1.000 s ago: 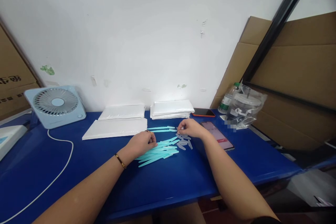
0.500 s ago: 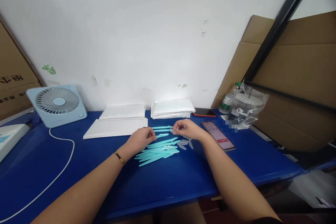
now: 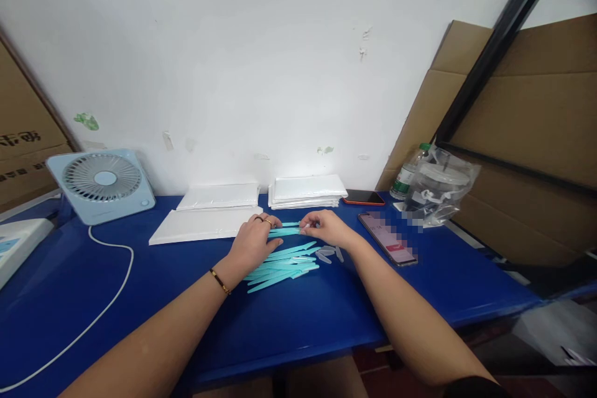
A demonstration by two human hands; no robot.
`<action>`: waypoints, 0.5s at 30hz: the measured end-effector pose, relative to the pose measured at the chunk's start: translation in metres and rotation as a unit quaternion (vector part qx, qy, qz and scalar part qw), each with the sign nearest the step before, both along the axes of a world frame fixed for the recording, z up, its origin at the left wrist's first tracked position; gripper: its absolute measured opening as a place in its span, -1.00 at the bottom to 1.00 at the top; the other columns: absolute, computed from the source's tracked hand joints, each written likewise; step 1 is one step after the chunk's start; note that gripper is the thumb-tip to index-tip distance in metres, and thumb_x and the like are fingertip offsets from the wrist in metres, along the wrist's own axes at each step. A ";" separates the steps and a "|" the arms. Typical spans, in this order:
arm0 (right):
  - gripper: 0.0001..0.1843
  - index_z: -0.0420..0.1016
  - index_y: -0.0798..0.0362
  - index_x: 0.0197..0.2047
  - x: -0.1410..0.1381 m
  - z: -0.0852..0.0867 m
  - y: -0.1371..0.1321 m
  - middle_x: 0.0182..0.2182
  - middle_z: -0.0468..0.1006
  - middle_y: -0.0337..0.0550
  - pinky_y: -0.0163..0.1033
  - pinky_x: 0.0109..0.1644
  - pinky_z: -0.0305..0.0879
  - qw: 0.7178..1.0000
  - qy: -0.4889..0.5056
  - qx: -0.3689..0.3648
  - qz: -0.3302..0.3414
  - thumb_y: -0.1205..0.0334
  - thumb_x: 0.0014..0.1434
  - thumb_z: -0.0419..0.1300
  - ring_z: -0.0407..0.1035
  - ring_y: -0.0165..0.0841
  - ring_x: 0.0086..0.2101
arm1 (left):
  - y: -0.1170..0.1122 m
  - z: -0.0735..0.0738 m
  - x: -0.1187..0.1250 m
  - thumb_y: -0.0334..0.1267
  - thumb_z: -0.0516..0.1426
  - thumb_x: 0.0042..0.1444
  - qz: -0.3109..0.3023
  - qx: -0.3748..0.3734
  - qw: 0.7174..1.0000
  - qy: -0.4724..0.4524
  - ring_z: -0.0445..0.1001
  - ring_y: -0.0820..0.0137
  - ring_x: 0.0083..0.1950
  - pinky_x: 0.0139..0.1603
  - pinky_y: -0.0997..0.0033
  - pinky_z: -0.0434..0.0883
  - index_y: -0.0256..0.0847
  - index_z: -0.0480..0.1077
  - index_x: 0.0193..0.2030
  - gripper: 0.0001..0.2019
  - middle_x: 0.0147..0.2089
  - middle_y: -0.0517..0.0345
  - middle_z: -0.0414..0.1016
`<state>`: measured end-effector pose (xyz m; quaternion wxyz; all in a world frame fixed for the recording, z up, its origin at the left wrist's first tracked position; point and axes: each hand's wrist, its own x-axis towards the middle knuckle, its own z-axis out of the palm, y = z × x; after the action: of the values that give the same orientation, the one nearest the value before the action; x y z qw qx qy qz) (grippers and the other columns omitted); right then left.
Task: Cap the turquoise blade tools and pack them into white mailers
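Several turquoise eyebrow razors (image 3: 280, 268) lie in a loose, overlapping pile on the blue table. Behind the pile, a short row of similar razors (image 3: 285, 232) runs between my hands. My left hand (image 3: 254, 241) rests over the row's left end, its thumb spread away from the fingers. At the right end, my right hand (image 3: 321, 227) pinches the razor ends between thumb and fingers; a small pale bit shows at the fingertips, partly hidden. Several small clear caps (image 3: 325, 254) lie just right of the pile, below my right hand.
White flat packs (image 3: 205, 226) and a second white stack (image 3: 308, 191) stand along the wall. A blue fan (image 3: 105, 183) with a cable is at left. To the right are two phones (image 3: 389, 239), a bottle (image 3: 405, 179) and a bagged cup (image 3: 438, 189).
My left hand has shifted slightly right and changed from pinching a razor to lying over the back row with its thumb apart. My right hand has moved slightly left onto the razor ends.
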<state>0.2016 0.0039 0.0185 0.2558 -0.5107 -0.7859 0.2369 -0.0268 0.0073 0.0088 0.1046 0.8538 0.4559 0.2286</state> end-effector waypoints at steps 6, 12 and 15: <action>-0.88 0.57 0.07 -0.42 0.045 0.008 0.001 -0.48 0.56 -0.21 -0.37 -0.41 0.18 0.993 -0.105 -0.012 -0.050 0.29 -0.07 0.21 0.36 -0.42 -0.47 | 0.003 -0.002 -0.005 -0.20 0.11 0.00 -0.081 -0.114 0.990 0.032 0.39 0.34 -0.28 -0.30 0.42 0.26 -0.12 0.45 -0.36 -0.88 -0.32 0.16 0.48; -0.84 0.58 0.04 -0.46 0.043 0.001 0.001 -0.49 0.57 -0.21 -0.36 -0.44 0.16 0.980 -0.188 -0.019 -0.057 0.23 -0.23 0.32 0.38 -0.39 -0.48 | 0.002 -0.001 -0.006 -0.19 0.05 0.04 -0.075 -0.088 0.992 0.055 0.38 0.35 -0.34 -0.36 0.43 0.18 -0.14 0.44 -0.44 -0.83 -0.41 0.15 0.48; -0.90 0.57 0.04 -0.50 0.036 -0.003 0.003 -0.51 0.57 -0.21 -0.37 -0.41 0.18 0.979 -0.198 0.016 -0.051 0.34 -0.20 0.25 0.39 -0.39 -0.47 | 0.002 -0.001 -0.007 -0.16 0.10 0.02 -0.082 -0.085 0.991 0.055 0.38 0.36 -0.34 -0.39 0.44 0.17 -0.12 0.44 -0.39 -0.86 -0.37 0.17 0.48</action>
<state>0.2371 0.0068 0.0154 0.1155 -0.5824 -0.7977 0.1051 -0.0336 0.0089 0.0081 0.1701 0.8876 0.4069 0.1326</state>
